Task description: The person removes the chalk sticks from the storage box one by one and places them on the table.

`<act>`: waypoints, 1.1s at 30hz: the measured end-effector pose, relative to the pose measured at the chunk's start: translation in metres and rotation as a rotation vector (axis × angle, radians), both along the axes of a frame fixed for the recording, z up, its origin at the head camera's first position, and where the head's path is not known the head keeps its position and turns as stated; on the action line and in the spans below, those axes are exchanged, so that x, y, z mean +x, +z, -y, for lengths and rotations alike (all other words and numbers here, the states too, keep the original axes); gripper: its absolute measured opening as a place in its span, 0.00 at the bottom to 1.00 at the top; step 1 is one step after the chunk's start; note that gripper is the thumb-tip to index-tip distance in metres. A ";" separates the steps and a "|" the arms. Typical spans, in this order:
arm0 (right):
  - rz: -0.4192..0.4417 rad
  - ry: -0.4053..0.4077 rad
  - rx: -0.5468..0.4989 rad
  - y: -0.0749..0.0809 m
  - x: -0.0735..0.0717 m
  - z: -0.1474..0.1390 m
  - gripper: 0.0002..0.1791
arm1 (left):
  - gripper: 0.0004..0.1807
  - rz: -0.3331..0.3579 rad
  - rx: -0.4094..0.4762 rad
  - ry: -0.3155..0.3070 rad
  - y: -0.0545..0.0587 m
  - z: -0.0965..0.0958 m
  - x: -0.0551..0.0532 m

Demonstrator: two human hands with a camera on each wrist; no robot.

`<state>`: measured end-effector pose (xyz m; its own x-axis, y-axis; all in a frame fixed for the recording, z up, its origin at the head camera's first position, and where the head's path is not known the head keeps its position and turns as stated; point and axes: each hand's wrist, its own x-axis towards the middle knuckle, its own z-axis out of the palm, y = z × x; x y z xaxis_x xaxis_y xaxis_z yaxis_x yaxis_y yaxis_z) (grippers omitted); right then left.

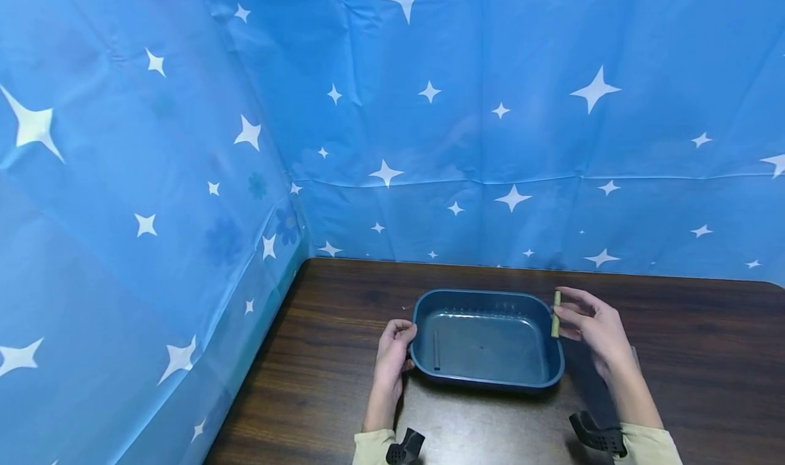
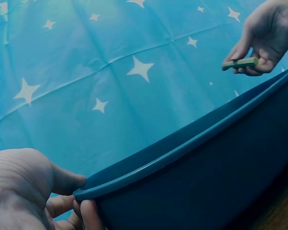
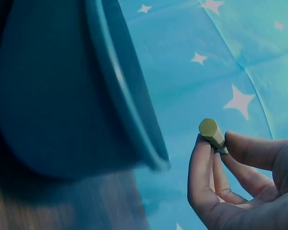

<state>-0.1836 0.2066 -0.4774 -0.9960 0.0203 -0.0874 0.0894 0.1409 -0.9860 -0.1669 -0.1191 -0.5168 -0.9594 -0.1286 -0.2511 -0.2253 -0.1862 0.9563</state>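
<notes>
A dark blue rectangular plastic basin [image 1: 484,346] with rounded corners sits on the table. My left hand [image 1: 389,356] grips its left end, thumb over the rim and fingers curled beneath, as the left wrist view shows. My right hand [image 1: 597,332] pinches a short yellow-green stick [image 1: 556,315] between thumb and fingers. In the head view the stick overlaps the basin's right rim. The right wrist view shows the stick [image 3: 211,132] end-on, with a flat faceted end, held beside the rim.
The table [image 1: 693,363] has a dark wood-grain top. Blue cloth [image 1: 466,138] with white stars hangs along its back and left sides. A narrow dark strip [image 1: 437,350] shows on the left part of the basin floor. Each wrist wears a black strap mount [image 1: 597,438].
</notes>
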 end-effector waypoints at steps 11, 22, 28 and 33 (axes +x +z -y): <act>0.034 -0.037 0.031 -0.012 0.009 -0.030 0.33 | 0.11 -0.013 -0.009 0.041 -0.027 0.000 -0.009; 0.082 -0.125 -0.036 -0.026 0.019 -0.068 0.25 | 0.10 -0.016 -0.027 0.039 -0.025 0.000 -0.009; 0.116 -0.202 -0.011 -0.035 0.025 -0.089 0.13 | 0.11 -0.007 -0.024 0.029 -0.024 0.000 -0.009; 0.174 -0.232 0.066 -0.043 0.029 -0.102 0.19 | 0.11 -0.006 -0.037 0.035 -0.024 0.000 -0.008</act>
<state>-0.1545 0.3089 -0.5208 -0.9343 0.2571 -0.2469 0.2933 0.1607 -0.9424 -0.1749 -0.1193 -0.5408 -0.9557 -0.1711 -0.2395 -0.2133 -0.1581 0.9641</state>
